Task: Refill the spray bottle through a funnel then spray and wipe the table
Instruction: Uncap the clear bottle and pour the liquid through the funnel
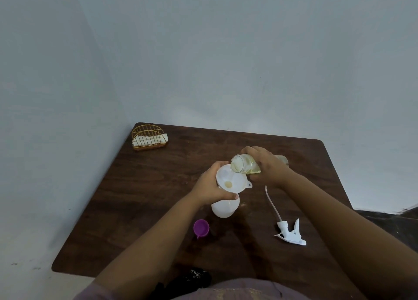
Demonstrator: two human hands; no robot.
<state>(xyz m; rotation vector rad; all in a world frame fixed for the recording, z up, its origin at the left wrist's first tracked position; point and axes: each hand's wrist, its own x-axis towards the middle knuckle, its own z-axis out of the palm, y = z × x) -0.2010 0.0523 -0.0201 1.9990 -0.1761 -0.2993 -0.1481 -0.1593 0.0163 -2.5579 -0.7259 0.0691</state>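
Pouring is the step going on now. The right hand [264, 164] holds a clear refill bottle [245, 167] with yellow liquid inside, fingers wrapped round its body. This bottle lies almost on its side. Its long axis runs left to right, and its open mouth points left, just over the far right edge of the white funnel [230, 181].

The funnel sits in the top of the white spray bottle [225, 207], which stands upright near the middle of the brown tabletop [140, 198]. The left hand [211, 187] grips the funnel and the bottle neck from the left side to keep them steady. A little yellow liquid shows at the funnel's hole.

So the mouth must stay above the funnel's bowl. If it slides to the right, the liquid will likely spill.

The white trigger sprayer [291, 232] with its thin tube lies on the near right. A purple cap [200, 227] sits to the near left of the spray bottle. A gold wire holder [149, 138] with white napkins stands in the far left corner.
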